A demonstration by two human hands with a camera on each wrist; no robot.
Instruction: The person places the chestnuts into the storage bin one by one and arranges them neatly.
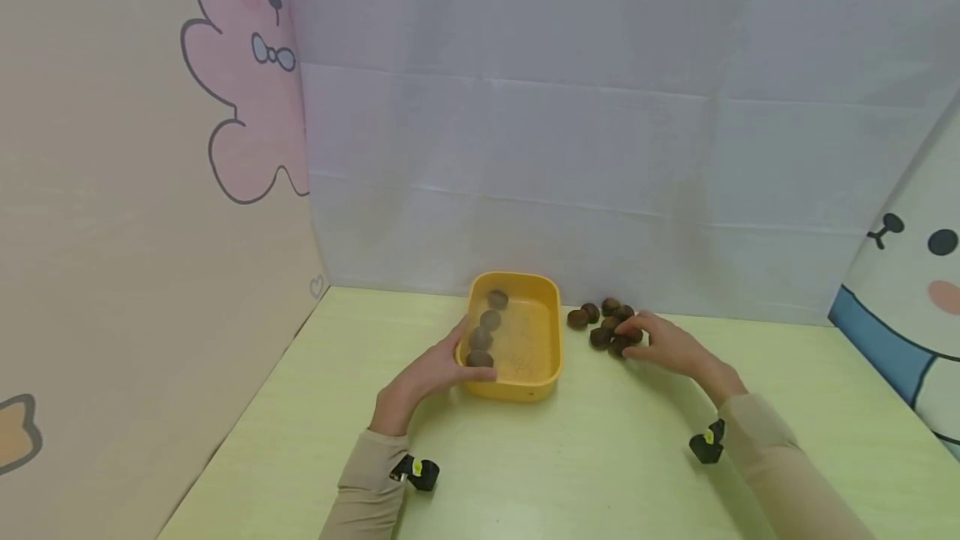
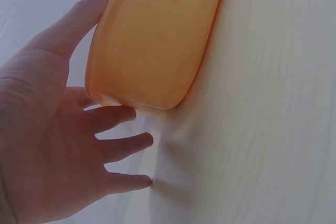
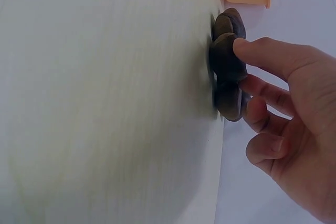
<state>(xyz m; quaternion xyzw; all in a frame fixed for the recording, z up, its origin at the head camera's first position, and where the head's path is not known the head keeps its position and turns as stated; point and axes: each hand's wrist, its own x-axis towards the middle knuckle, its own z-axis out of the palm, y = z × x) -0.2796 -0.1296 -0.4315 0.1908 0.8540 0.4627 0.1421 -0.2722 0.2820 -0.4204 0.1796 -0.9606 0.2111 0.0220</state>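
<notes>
A yellow plastic box (image 1: 560,340) stands on the table, with several brown chestnuts (image 1: 491,320) in a row along its left side. My left hand (image 1: 435,369) holds the box at its near left corner. The thumb lies along the rim and the spread fingers are at the left wall, as the left wrist view shows. To the right of the box lies a loose group of chestnuts (image 1: 589,312). Over the right part of this group, my right hand (image 1: 671,348) pinches a dark chestnut (image 3: 227,59) between thumb and index finger, while its other fingers are curled.
The pale green table (image 1: 570,465) ends at a white cloth backdrop (image 1: 585,148) close behind the box and the chestnuts. A wall with a pink cartoon figure (image 1: 255,107) rises on the left, and another printed panel (image 1: 915,340) on the right.
</notes>
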